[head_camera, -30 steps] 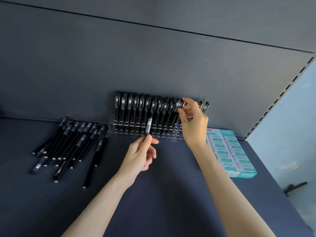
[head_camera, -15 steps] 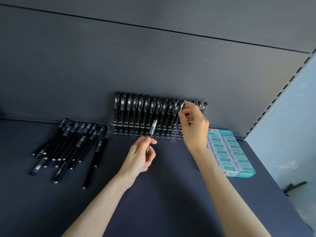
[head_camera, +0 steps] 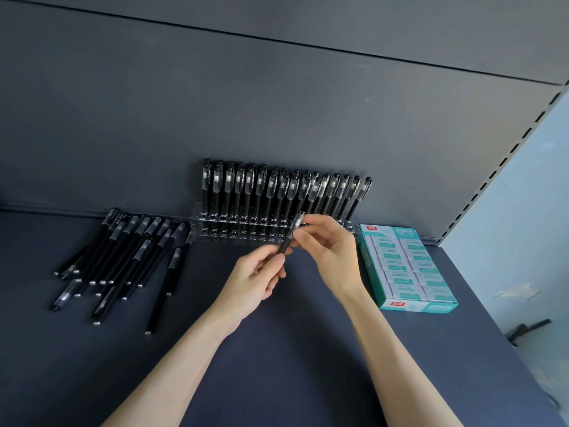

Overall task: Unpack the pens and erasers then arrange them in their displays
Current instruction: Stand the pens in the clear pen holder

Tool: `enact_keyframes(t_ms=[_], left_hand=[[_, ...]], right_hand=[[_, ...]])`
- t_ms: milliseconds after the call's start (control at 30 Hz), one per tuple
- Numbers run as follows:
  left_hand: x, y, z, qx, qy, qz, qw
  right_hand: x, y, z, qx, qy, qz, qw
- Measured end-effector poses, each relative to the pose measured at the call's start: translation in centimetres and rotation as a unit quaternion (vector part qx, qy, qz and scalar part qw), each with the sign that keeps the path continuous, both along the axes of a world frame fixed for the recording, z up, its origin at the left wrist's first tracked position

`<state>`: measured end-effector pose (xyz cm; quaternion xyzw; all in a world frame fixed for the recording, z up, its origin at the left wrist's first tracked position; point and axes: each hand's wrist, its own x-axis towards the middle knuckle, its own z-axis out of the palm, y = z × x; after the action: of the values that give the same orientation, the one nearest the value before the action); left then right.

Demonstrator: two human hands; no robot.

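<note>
- Fingers (head_camera: 275,261) of the left hand (head_camera: 255,277) are pinched round the lower barrel of 1 black pen (head_camera: 287,241), which is held tilted, its clear cap end up and to the right.
- The same pen is pinched just below its cap by the curled fingers (head_camera: 308,238) of the right hand (head_camera: 332,254), so it is grasped by 2 hands at once.
- The pen is held above the shelf (head_camera: 277,349), just in front of the clear display rack (head_camera: 212,234), before the rack's right half.
- A row of black pens (head_camera: 271,192) is stood cap-up in the rack, against the dark back panel (head_camera: 277,103); those at the right end are leaned to the right.
- A loose pile of pens (head_camera: 129,254) is laid flat on the shelf, left of the rack.
- A teal box of erasers (head_camera: 406,266) is set on the shelf right of the rack, open at the top, with wrapped packs shown in 2 columns.
</note>
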<state>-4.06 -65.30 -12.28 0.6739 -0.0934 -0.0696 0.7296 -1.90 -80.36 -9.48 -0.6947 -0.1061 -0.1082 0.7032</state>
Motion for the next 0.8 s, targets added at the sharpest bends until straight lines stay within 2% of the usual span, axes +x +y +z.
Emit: enact_keyframes(t_ms=[300,400,567,700,800], left_hand=[[0.2,0.1,-0.2,0.011,-0.009,0.062,0.998],[0.3,0.3,-0.2,0.077,-0.047,0.12,0.989],[1.2,1.6,-0.2,0.158,-0.079,0.313,0.933],[3.4,3.0,0.8,0.236,-0.063,0.351,0.904],[4.6,3.4,1.1,0.337,-0.084,0.389,0.853]], right_hand=[[0.2,-0.1,-0.4,-0.001,0.003,-0.041,0.999],[0.2,-0.3,-0.3,-0.025,-0.014,-0.091,0.995],[0.5,-1.4,0.8,-0.032,-0.079,-0.199,0.976],[1.7,-2.4,2.9,-0.081,-0.157,-0.28,0.944],[2.5,-3.1,4.4,-0.091,-0.184,-0.301,0.931]])
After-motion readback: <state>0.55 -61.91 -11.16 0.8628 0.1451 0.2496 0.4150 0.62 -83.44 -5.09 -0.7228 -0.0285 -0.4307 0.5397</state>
